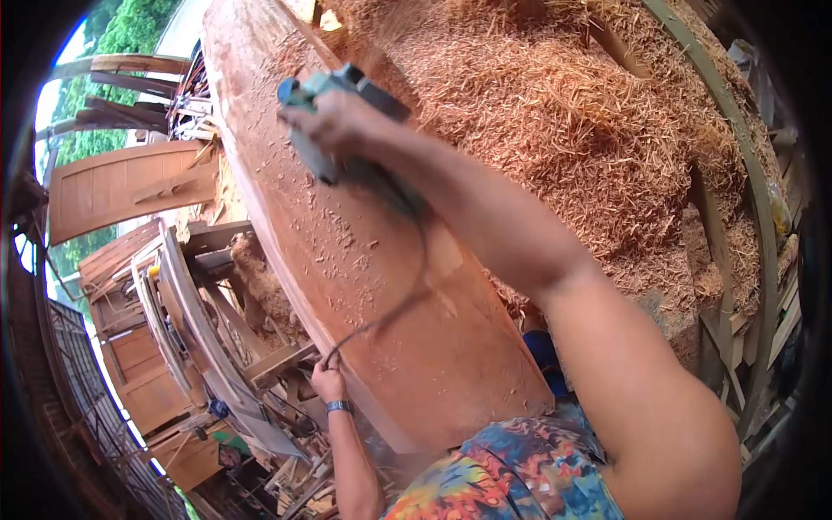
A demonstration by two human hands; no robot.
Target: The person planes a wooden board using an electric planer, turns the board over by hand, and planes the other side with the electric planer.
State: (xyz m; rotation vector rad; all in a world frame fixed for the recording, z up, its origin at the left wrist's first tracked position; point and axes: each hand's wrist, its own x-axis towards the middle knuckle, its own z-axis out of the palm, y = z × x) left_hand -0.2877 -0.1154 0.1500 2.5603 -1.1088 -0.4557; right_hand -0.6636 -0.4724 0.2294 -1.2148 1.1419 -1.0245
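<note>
A green electric hand planer (314,158) rests on the face of a wide reddish-brown wooden slab (416,355), toward its far end. My right hand (340,121) is closed around the planer's handle, the arm stretched out across the slab. From the planer a dark power cord (381,322) trails back over the wood to the slab's left edge. There my left hand (328,381), with a band on its wrist, is closed on the cord. Loose curled shavings are scattered on the slab's surface, and its near end lies close to my body.
A large heap of wood shavings (563,147) fills the right side, with a long curved timber (737,130) beyond it. To the left are a wooden door panel (121,191), curved boards (195,338) and scrap wood. Metal grating (78,355) stands at far left.
</note>
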